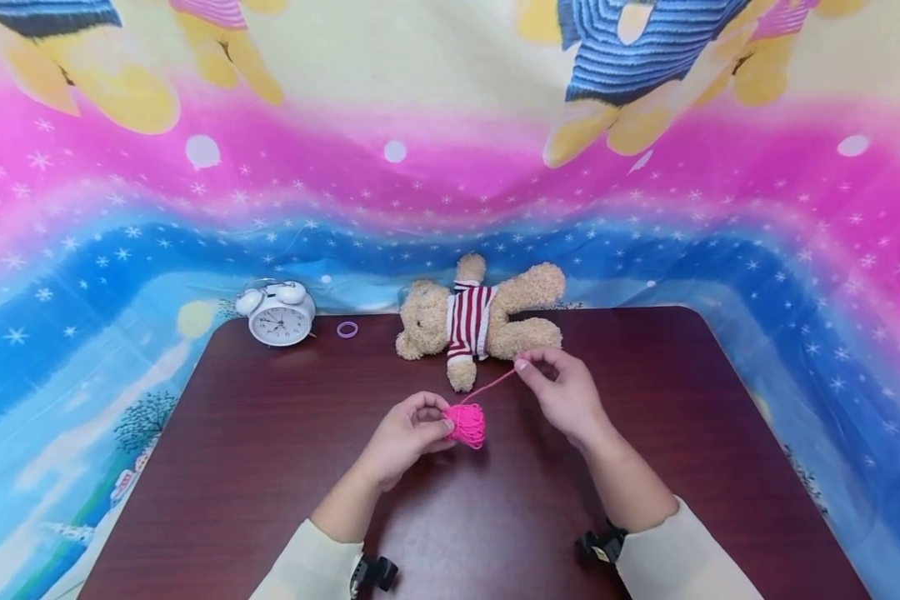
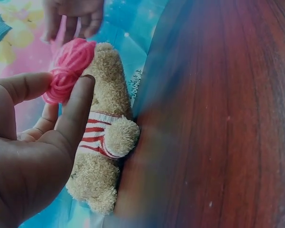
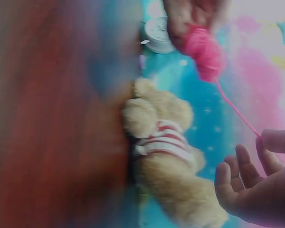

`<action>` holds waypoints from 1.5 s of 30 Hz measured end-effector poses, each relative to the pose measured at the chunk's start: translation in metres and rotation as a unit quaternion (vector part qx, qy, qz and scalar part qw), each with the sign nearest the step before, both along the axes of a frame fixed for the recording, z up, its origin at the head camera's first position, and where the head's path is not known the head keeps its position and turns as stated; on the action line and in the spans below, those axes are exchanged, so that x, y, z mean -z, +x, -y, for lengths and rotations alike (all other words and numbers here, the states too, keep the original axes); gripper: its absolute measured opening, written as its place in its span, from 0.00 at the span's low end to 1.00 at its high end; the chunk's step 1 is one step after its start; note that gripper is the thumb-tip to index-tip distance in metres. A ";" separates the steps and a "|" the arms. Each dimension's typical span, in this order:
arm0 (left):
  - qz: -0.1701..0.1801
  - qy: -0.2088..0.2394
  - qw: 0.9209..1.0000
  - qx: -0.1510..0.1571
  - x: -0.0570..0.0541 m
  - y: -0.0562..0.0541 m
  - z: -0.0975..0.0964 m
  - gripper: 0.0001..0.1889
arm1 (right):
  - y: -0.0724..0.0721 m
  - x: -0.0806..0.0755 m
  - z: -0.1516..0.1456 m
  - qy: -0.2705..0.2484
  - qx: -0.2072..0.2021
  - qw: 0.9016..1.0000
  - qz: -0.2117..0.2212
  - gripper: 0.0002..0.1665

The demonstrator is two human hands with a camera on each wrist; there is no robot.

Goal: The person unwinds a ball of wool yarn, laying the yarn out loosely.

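Note:
A small bundle of bright pink yarn [image 1: 467,425] is pinched between the thumb and fingers of my left hand [image 1: 411,437], above the middle of the table. From it a single strand [image 1: 491,386] runs up to the right, drawn nearly straight. My right hand [image 1: 566,396] pinches the far part of that strand between thumb and forefinger. In the left wrist view the yarn bundle [image 2: 69,69] looks tied round its middle. The right wrist view shows the strand [image 3: 237,113] leading to my right fingertips, with the other fingers loosely bent.
Behind the hands a teddy bear [image 1: 470,321] in a red-and-white striped shirt lies on its back along the far edge. A white twin-bell alarm clock [image 1: 280,323] and a purple ring [image 1: 347,330] are at the back left of the dark wooden table [image 1: 270,483]. A printed cloth hangs behind.

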State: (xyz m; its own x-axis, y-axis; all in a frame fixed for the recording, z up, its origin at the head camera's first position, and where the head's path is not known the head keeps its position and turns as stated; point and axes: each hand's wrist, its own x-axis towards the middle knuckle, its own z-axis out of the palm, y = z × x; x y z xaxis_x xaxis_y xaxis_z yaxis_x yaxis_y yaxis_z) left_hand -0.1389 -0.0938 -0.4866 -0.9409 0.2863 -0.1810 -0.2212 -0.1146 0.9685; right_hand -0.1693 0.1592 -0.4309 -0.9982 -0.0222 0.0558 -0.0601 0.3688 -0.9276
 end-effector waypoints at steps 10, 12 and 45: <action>-0.002 0.007 1.000 -0.027 -0.004 -0.003 0.010 0.18 | 0.007 -0.018 -0.016 -0.084 -0.015 0.996 0.027 0.14; -0.005 0.012 1.000 -0.025 -0.005 -0.004 0.013 0.22 | 0.008 -0.015 -0.020 -0.086 -0.014 0.996 0.032 0.14; 0.006 0.104 0.994 0.015 -0.001 -0.001 0.032 0.25 | 0.009 -0.001 -0.060 -0.077 0.002 0.996 0.042 0.20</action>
